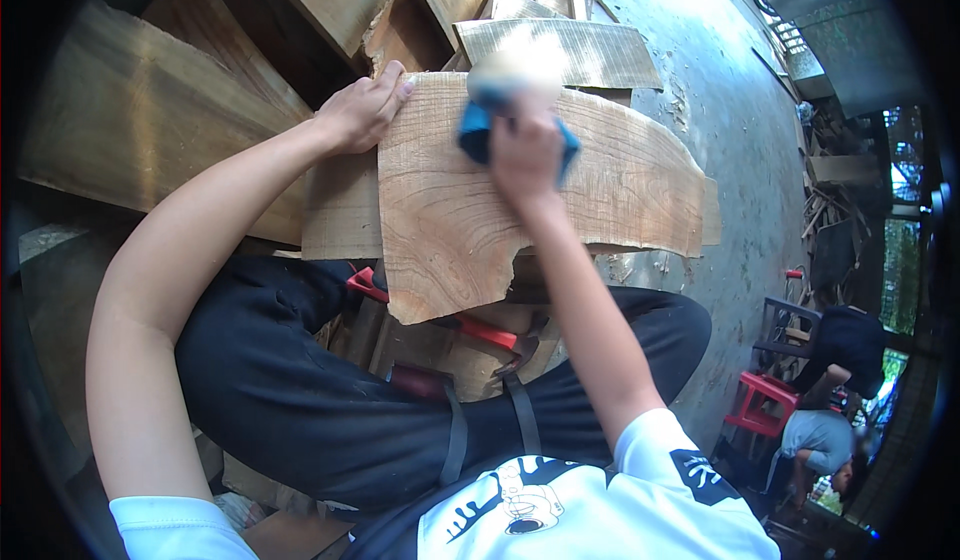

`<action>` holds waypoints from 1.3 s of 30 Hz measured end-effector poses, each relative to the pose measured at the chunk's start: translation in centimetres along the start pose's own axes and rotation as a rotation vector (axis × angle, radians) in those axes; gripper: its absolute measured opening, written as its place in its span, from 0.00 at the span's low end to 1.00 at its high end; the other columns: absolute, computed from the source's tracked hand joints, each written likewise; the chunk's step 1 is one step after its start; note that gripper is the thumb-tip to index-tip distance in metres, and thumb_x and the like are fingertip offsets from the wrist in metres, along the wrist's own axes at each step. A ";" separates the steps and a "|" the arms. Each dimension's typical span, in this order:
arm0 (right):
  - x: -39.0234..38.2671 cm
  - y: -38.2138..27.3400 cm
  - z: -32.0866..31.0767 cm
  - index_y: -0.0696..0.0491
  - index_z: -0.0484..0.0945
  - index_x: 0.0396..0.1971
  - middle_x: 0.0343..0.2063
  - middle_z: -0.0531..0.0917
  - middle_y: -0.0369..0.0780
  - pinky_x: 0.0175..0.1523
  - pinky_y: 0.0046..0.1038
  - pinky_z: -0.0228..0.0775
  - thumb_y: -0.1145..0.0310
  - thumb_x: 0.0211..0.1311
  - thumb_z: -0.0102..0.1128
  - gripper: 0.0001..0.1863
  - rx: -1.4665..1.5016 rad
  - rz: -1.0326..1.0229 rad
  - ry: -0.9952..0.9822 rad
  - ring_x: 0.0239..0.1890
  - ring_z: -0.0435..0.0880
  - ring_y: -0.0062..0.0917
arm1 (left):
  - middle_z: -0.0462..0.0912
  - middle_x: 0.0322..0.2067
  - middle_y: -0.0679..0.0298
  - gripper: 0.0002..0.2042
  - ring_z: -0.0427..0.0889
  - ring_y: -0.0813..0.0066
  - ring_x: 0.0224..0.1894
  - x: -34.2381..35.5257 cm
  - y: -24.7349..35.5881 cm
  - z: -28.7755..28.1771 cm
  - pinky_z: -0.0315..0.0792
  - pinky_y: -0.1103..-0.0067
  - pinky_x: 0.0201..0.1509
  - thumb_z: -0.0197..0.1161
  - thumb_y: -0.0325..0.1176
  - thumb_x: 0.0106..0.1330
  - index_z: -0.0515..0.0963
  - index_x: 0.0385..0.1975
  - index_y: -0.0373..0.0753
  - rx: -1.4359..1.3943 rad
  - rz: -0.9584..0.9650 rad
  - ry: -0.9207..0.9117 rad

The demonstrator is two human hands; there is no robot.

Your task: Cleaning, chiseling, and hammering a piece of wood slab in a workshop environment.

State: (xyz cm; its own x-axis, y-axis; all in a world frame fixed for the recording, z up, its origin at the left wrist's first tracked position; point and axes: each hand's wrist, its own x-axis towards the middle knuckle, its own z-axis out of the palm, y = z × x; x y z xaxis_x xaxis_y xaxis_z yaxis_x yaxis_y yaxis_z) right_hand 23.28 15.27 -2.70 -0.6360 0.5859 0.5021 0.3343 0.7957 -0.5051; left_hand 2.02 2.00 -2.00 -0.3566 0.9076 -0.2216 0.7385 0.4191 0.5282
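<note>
A pale wooden board (610,180) with wavy grain and an irregular lower edge lies across my lap, over another board (340,215). My left hand (365,110) has its fingers bent over the board's upper left edge, holding it. My right hand (525,150) grips a blue tool (475,130) on the board's upper middle; it is blurred, with a pale, glare-bright part at the far end. Beneath the boards, red tools or handles (485,332) show between my legs, partly hidden.
Wooden planks (150,130) are piled at left and ahead. The concrete floor (740,200) runs along the right, with scrap wood (830,170) at its far side. A person (815,440) is bent over at lower right, beside a red plastic stool (760,400).
</note>
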 end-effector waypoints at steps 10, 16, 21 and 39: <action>6.3 4.2 2.7 0.51 0.86 0.43 0.40 0.89 0.47 0.54 0.41 0.82 0.73 0.69 0.51 0.13 -0.376 -0.008 -0.135 0.46 0.89 0.43 | 0.84 0.41 0.34 0.22 0.81 0.31 0.50 0.4 -0.3 0.3 0.72 0.49 0.54 0.39 0.52 0.84 0.65 0.56 0.38 -0.105 0.027 0.070; 5.3 2.8 1.4 0.50 0.88 0.47 0.44 0.90 0.45 0.59 0.41 0.78 0.64 0.67 0.64 0.12 -0.222 0.083 -0.108 0.48 0.89 0.43 | 0.85 0.43 0.35 0.30 0.83 0.34 0.53 -0.7 1.8 -1.1 0.76 0.50 0.59 0.40 0.58 0.82 0.69 0.56 0.32 0.120 -0.192 0.094; 5.4 -2.9 5.5 0.53 0.87 0.48 0.45 0.90 0.47 0.56 0.40 0.80 0.70 0.68 0.64 0.12 0.081 -0.173 -0.177 0.47 0.89 0.43 | 0.86 0.42 0.37 0.28 0.85 0.35 0.50 0.0 0.4 0.7 0.78 0.50 0.56 0.38 0.52 0.83 0.80 0.48 0.33 0.037 -0.233 0.241; 6.3 -5.3 7.4 0.52 0.83 0.40 0.38 0.88 0.46 0.50 0.43 0.80 0.66 0.70 0.61 0.07 0.035 -0.198 -0.191 0.43 0.88 0.43 | 0.88 0.42 0.42 0.17 0.88 0.42 0.49 -0.2 0.4 -0.5 0.81 0.55 0.54 0.48 0.35 0.72 0.84 0.40 0.32 0.086 -0.195 0.165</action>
State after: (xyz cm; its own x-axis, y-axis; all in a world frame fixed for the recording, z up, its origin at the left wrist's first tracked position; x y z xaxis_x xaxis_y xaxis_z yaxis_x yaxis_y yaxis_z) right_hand 12.33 13.61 -2.05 -0.8070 0.3778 0.4538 0.1685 0.8839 -0.4363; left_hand 2.13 1.94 -1.31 -0.5804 0.7960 -0.1716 0.6902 0.5927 0.4152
